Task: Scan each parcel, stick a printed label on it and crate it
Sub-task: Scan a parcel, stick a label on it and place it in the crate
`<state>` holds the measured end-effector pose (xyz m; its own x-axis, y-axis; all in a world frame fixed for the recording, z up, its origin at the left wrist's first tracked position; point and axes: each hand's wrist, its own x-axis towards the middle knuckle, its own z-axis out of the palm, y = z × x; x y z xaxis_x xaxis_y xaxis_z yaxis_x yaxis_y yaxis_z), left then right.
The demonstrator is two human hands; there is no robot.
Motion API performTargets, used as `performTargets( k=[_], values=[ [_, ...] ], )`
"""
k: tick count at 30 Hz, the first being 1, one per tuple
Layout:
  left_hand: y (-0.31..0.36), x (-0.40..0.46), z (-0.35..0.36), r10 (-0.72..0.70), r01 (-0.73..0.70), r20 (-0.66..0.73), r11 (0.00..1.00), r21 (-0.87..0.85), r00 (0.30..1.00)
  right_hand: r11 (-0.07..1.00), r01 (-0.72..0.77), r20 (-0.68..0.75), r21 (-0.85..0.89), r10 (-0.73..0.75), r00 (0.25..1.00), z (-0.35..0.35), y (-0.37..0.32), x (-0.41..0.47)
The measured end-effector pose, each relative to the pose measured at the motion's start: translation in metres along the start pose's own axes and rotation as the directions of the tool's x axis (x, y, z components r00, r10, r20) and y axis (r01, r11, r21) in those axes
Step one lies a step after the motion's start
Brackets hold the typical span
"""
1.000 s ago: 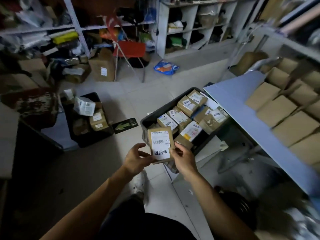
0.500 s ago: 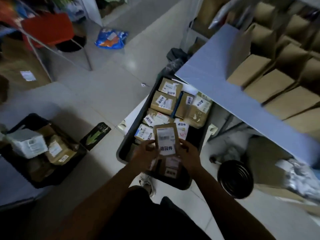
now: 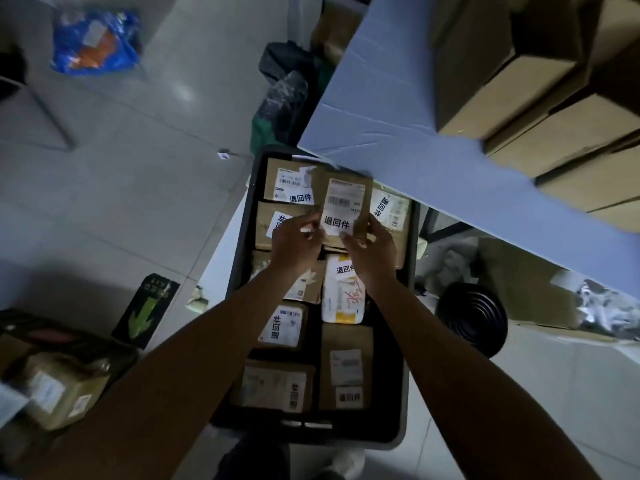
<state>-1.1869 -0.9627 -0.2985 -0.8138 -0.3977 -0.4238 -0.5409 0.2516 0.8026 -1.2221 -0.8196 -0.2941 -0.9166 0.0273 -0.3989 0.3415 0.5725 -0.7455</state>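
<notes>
Above the far end of the dark crate (image 3: 242, 258), my left hand (image 3: 294, 242) and right hand (image 3: 372, 247) pinch the labelled parcel (image 3: 346, 202) by its lower corners, over other parcels (image 3: 287, 327) lying inside.

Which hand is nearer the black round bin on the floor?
Right. The right hand is on the side of the black round bin; the left hand is farther, beyond the held parcel.

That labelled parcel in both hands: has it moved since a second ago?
Yes. The parcel, held by the left hand and right hand, has gone from the near edge of the dark crate toward its far end.
</notes>
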Motion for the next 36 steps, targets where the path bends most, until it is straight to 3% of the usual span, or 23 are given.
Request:
performTargets(
  k=[8,15,17,20,22,24,28,32,36],
  values=[
    [-0.018,0.001,0.005,0.148,-0.144,-0.054,0.987,0.074,0.987,0.962,0.228,0.047,-0.15,-0.224,0.973,0.007,0.02,0.004],
    [-0.017,0.006,0.012,0.221,-0.216,-0.064,0.973,0.079,0.973,0.938,0.142,0.179,-0.316,-0.088,0.98,0.003,0.015,0.021],
    [-0.015,0.011,0.01,0.296,-0.295,-0.001,0.952,0.083,0.955,0.942,0.093,0.184,-0.323,-0.034,0.982,0.006,0.009,0.02],
    [-0.02,0.023,-0.006,0.506,-0.521,0.125,0.837,0.169,0.853,0.935,0.033,0.099,-0.352,0.003,0.995,0.014,0.006,0.019],
    [-0.033,0.039,-0.016,0.616,-0.627,0.166,0.684,0.373,0.77,0.941,0.012,0.063,-0.338,0.01,0.998,0.019,0.006,0.017],
    [-0.044,0.054,-0.019,0.603,-0.607,0.224,0.562,0.563,0.766,0.938,-0.011,0.058,-0.347,0.033,0.998,0.026,0.005,0.016],
    [-0.057,0.071,-0.018,0.446,-0.568,0.391,0.392,0.723,0.805,0.928,0.005,-0.047,-0.372,-0.024,0.999,0.043,-0.003,0.01],
    [-0.073,0.078,-0.031,0.485,-0.611,0.448,0.253,0.75,0.751,0.895,0.051,-0.048,-0.443,-0.08,0.996,0.042,-0.001,0.003],
    [-0.075,0.087,-0.048,0.516,-0.668,0.497,0.219,0.711,0.698,0.827,0.096,-0.038,-0.555,-0.14,0.989,0.039,0.01,0.004]
  ],
)
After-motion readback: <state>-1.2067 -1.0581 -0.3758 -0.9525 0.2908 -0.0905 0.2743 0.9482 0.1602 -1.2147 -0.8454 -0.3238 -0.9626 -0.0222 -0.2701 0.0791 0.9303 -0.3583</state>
